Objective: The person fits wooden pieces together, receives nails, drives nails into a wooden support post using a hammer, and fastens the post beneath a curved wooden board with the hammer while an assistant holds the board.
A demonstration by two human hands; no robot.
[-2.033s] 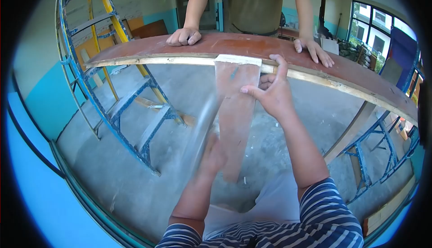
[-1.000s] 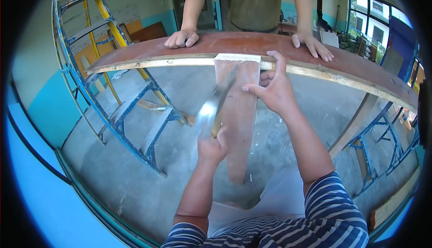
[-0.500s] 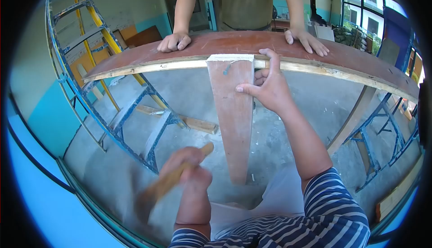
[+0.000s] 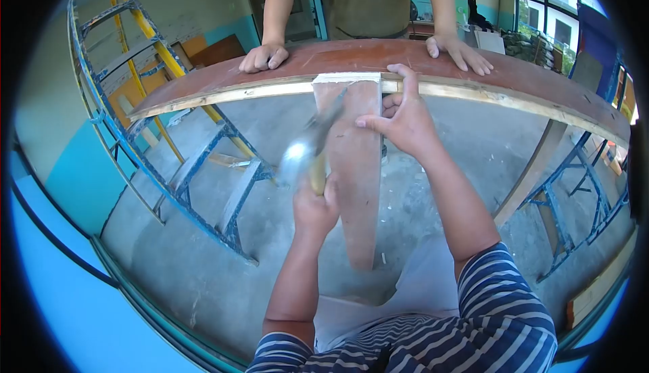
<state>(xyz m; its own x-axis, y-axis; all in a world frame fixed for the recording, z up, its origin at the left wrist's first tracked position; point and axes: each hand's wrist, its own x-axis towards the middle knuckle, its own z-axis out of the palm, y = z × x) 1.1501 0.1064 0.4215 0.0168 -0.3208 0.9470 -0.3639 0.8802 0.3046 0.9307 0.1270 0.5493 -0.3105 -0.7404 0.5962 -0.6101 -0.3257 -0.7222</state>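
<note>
A hammer [image 4: 316,173] with a wooden handle is closed in my left hand [image 4: 316,205]; its metal head is smeared by motion near the upper end of an upright reddish board [image 4: 355,170]. That board hangs down from the front edge of a long reddish-brown panel [image 4: 365,52] with a pale wood edge strip. My right hand [image 4: 404,117] grips the board's upper right edge, thumb on its front face and index finger reaching over the panel's edge. The nail seen earlier in the board is hidden or blurred behind the hammer.
Across the panel stands a person, one closed hand [image 4: 263,57] and one spread hand [image 4: 461,54] on its top. A blue and yellow stepladder [image 4: 169,190] stands at the left, another blue ladder frame [image 4: 558,217] at the right. Wood pieces [image 4: 598,292] lie at the lower right.
My left hand has swung the hammer up from the lower left to the board's upper part. My right hand keeps its hold. The view has shifted slightly.
</note>
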